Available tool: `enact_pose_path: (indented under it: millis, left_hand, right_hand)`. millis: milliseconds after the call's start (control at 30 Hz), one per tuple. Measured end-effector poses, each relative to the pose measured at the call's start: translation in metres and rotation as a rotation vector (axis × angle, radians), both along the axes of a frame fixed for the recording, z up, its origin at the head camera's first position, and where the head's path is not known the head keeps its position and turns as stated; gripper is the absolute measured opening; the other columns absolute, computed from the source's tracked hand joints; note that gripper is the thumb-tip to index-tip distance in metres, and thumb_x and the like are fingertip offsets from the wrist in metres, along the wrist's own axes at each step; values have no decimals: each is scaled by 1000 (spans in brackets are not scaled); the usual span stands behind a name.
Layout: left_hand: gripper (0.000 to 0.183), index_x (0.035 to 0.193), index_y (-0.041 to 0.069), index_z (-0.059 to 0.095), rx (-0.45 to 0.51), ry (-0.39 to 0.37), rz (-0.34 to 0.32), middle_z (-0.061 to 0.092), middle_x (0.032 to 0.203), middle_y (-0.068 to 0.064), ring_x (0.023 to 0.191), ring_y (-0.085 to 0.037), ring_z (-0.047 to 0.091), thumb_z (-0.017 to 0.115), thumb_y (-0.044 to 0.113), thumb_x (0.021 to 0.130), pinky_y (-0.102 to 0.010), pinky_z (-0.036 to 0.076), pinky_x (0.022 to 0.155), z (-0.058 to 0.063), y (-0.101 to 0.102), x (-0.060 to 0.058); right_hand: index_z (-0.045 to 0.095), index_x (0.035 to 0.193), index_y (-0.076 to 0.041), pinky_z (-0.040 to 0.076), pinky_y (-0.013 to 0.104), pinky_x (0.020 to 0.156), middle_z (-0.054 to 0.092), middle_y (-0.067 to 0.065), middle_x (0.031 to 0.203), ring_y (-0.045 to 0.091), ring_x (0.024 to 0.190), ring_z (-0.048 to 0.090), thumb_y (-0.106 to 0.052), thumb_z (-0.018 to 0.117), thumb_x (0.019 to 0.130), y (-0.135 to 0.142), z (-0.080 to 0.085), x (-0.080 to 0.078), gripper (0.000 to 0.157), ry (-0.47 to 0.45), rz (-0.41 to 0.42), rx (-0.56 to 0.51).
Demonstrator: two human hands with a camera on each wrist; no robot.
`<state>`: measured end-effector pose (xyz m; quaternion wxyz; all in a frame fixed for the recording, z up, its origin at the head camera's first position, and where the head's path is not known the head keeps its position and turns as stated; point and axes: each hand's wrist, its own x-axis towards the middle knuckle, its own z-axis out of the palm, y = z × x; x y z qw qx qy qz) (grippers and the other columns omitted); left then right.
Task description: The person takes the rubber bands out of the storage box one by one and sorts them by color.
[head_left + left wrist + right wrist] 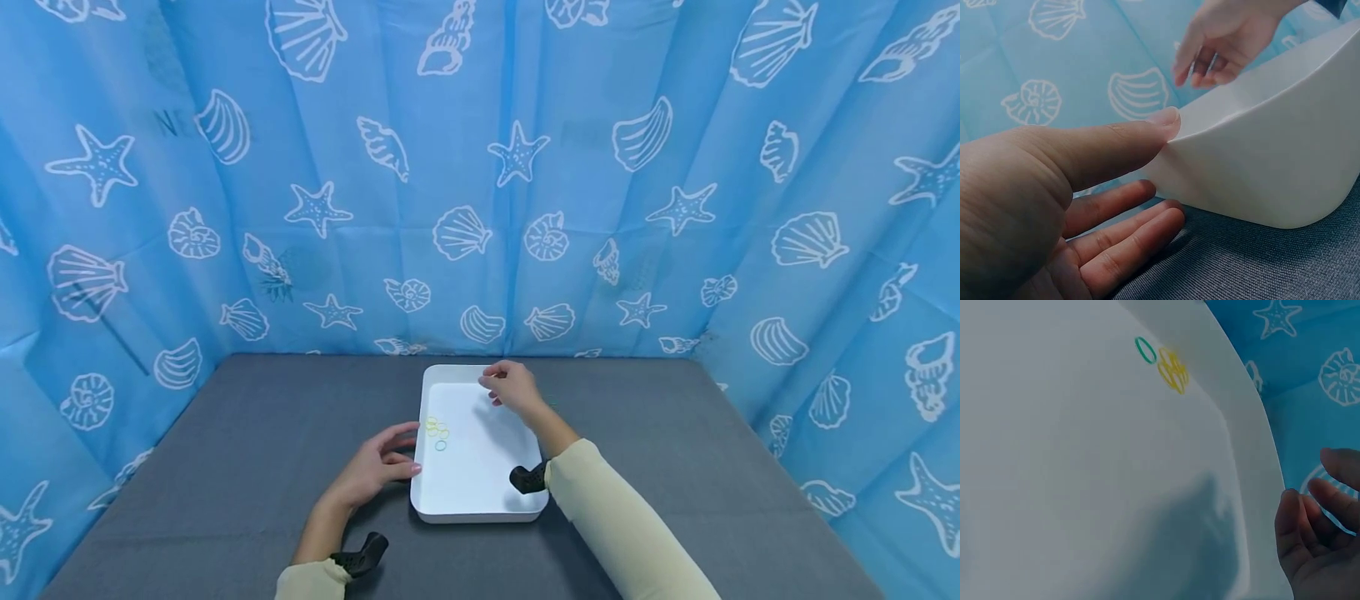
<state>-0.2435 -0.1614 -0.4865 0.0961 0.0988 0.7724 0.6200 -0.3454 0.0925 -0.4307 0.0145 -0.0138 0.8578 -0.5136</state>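
Observation:
A white rectangular tray [476, 458] lies on the grey cloth. My left hand [371, 467] is at its left side; in the left wrist view the straight thumb [1122, 144] touches the rim, while the other fingers spread loosely below, beside the outer wall. Over the tray's far right corner hangs my right hand [513, 387], fingers loosely bent, with nothing visible between them in the right wrist view. Inside the tray, near the left wall, several yellow rings [1174, 370] cluster together. One green-blue ring [1145, 350] lies beside them.
Small green rings [553, 406] lie on the grey cloth [637, 450] right of the tray, partly hidden by the right forearm. A blue curtain [517, 208] with white shells and starfish stands behind and along the sides. Both wrists carry black mounts [363, 556].

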Motion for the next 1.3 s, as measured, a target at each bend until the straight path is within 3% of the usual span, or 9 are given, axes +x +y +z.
enact_pose_path:
  millis: [333,733,1000,1100,1300]
  left_hand:
    - [69,146,11,43,-1,-9,-3,48,140,-22,99,-26,64,76,16,86,-44,51,87,-1,0,-1]
    - [68,145,12,44,7,-12,-16,47,141,-22,99,-26,64,76,17,86,-44,50,88,-1,-1,-2]
    - [69,145,11,43,3,-12,-14,48,140,-23,99,-26,64,76,18,86,-45,51,87,-2,-1,-2]
    - [69,145,12,44,0,-9,-11,48,139,-23,99,-26,64,77,18,85,-44,51,87,-2,-1,-2]
    - [69,146,11,43,6,0,-21,48,140,-23,99,-26,64,76,17,86,-43,51,86,-3,-1,-2]
  right_hand:
    - [63,118,-3,53,31,63,61,8,88,21,71,63,-17,71,90,-28,-17,6,33,-44,167,76]
    - [72,110,-12,44,25,61,58,2,81,15,70,51,-10,75,86,-27,-28,8,24,-14,457,140]
    - [75,105,-15,38,24,62,57,-1,73,12,65,49,-6,75,85,-30,-26,13,22,-68,640,231]
    - [76,104,-17,38,24,64,57,-3,70,11,64,49,-6,75,84,-32,-25,14,23,-67,677,290]
    - [77,101,-19,38,24,61,56,-3,69,11,62,48,-5,75,84,-34,-26,15,21,-81,664,310]
